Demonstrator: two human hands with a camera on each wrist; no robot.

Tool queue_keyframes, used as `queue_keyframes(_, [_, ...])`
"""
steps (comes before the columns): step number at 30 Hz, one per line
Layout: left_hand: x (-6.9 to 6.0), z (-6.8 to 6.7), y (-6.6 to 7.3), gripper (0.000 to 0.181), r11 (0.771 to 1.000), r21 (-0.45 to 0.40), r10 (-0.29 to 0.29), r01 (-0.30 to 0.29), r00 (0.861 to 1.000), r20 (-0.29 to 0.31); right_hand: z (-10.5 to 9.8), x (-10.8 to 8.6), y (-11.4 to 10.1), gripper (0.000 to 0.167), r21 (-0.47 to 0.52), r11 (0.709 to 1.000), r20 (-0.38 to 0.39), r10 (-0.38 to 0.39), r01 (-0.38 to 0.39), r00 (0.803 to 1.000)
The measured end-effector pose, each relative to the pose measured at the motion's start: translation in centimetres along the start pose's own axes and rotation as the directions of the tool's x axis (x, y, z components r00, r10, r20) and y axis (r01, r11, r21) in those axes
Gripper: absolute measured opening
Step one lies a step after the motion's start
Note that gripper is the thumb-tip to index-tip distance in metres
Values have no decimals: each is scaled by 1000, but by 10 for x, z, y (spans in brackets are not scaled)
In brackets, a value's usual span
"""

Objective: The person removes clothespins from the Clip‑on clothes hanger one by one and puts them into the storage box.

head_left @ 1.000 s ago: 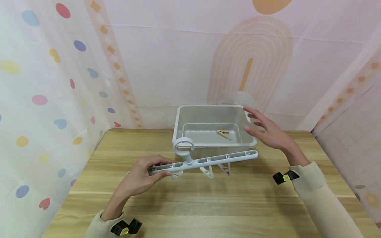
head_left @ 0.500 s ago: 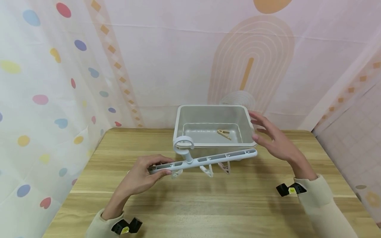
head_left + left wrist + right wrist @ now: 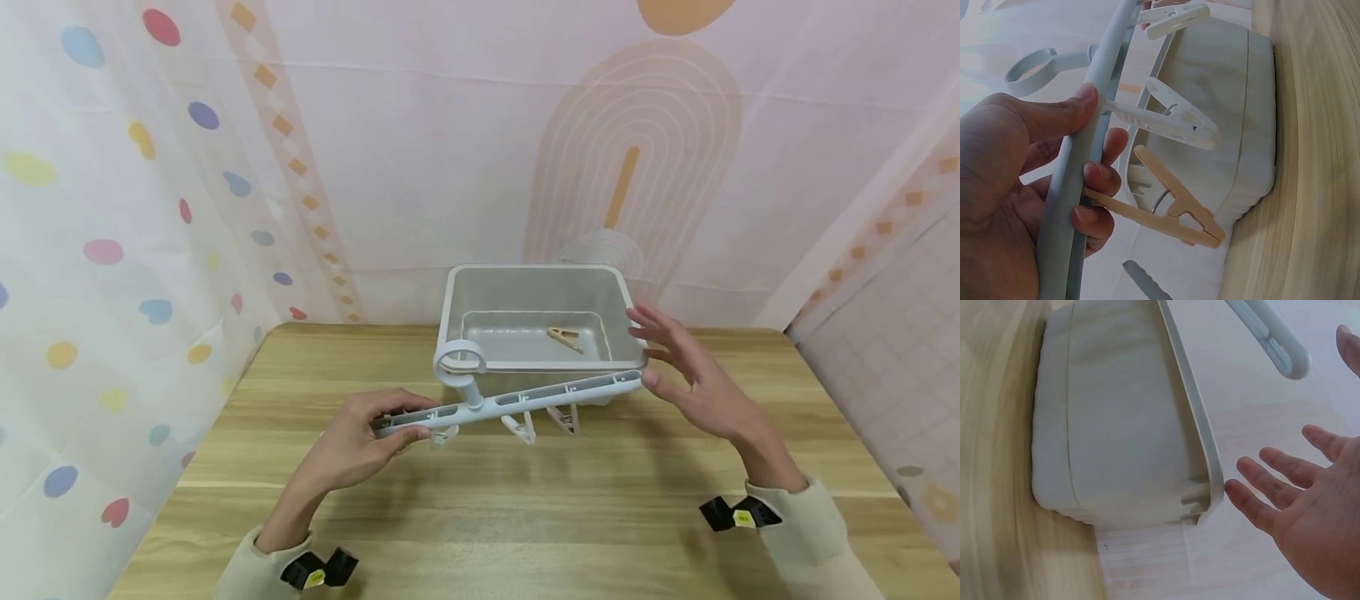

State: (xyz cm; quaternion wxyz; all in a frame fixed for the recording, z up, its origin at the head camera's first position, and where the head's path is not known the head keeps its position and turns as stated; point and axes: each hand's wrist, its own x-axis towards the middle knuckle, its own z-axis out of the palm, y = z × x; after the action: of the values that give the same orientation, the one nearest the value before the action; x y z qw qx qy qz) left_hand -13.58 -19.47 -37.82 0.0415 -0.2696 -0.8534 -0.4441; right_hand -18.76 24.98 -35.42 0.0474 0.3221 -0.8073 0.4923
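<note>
Left of the grey bin (image 3: pixel 532 287), the counter (image 3: pixel 345 358) stretches to its slanting left edge; a patterned backdrop (image 3: pixel 390 183) rises behind the bin; more counter runs in front of the bin and past its right side to the right edge. Front-left of the bin, the left hand (image 3: pixel 360 442) is clamped on the left part of a pale hanger (image 3: pixel 491 408); the hanger slants above the counter before the bin, with its hook (image 3: pixel 1071 60); 2 white pegs (image 3: pixel 1179 129) and 1 pink peg (image 3: pixel 562 421) hang under it; beside the bin's right rim, the right hand (image 3: pixel 697 383) holds nothing, fingers and thumb apart; I cannot tell whether it touches the rim. The left wrist view shows a tan peg (image 3: pixel 1144 219) beside the left fingers, hidden from the head view; only the head view shows another tan peg (image 3: pixel 564 340) lying inside the bin; the right wrist view shows the hanger's end apart from the thumb.
</note>
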Motion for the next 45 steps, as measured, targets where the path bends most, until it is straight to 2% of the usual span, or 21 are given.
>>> queue_keyframes(8, [-1,1,-2,27,1000,3,-12,12,1000,-5,10,-12,2,82,65,997,2,-47,47,999])
queue_keyframes(18, [-1,1,-1,27,1000,-17,-17,17,1000,-4,22,-29,-3,85,198,980,-5,-5,5,1000])
queue_keyframes(25, [-2,0,0,26,999,-40,-15,15,1000,-6,32,-37,-1,85,270,962,10,-39,35,999])
queue_keyframes(30, [-2,-1,0,26,999,-36,-3,3,1000,-15,41,-42,4,82,256,967,21,-12,6,1000])
queue_keyframes(37, [-2,-1,1,26,1000,-29,-8,8,1000,-16,57,-44,6,83,225,974,44,-13,3,999])
queue_keyframes(45, [-2,0,0,26,1000,-13,-3,3,1000,-25,72,-42,7,65,223,974,41,23,-32,999])
